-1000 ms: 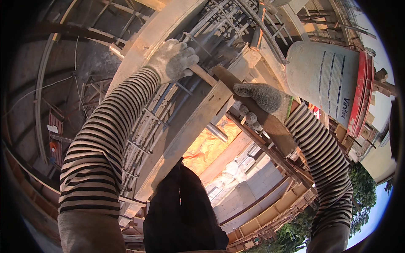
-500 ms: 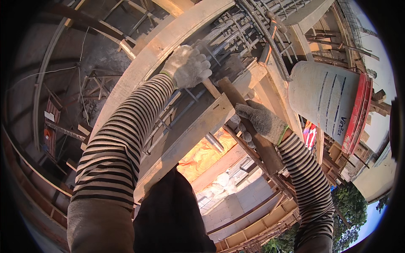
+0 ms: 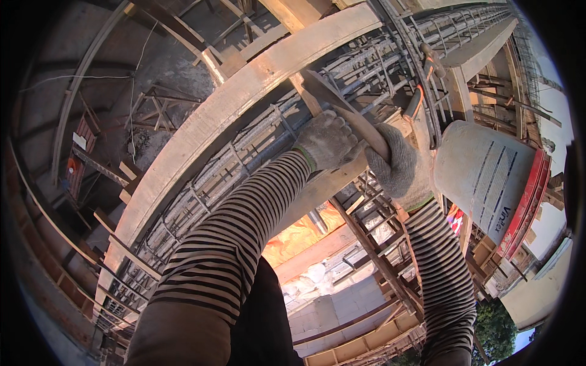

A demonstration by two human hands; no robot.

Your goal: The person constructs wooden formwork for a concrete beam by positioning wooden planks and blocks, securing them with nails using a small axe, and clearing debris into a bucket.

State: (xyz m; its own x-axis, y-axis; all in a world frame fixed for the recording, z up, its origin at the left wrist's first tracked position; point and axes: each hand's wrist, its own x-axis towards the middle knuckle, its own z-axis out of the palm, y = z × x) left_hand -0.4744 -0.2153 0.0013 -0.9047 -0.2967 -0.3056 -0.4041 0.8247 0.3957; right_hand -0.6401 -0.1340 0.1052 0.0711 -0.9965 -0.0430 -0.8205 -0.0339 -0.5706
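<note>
My left hand, in a grey knit glove, is closed over the near end of a light wooden strip. The strip spans the trough between two formwork boards; the fingers hide its near end. My right hand, gloved too, is wrapped round the near end of a short dark board. That board slants up and leftward above the steel bars, its far end beside the strip. Bundled reinforcing bars run along the trough under both hands. The curved far formwork board lies beyond my left hand.
A hammer with an orange-marked handle and an orange-edged tool handle lie near the bars at upper right. A whitish bucket with a red rim lies tipped at right. Below, an orange sheet shows through the opening.
My right hand has swung the dark board up from the lower right to above the bars. My left hand has come off the far side, down toward my right, and closed on the strip.
</note>
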